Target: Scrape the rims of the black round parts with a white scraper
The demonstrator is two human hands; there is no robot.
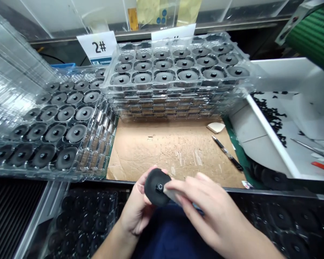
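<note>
Trimming at the hub, seemingly, the left hand [136, 211] clasps a black disc [152, 190] while the right hand [206, 210] pinches a pale tool [173, 196] against its centre, wanting steady aim.

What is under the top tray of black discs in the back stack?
More clear trays, stacked beneath the top tray. What they hold is covered; only their edges show.

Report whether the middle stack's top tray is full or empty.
Full as far as shows: each visible pocket of the top tray holds a black disc; back row unclear.
</note>
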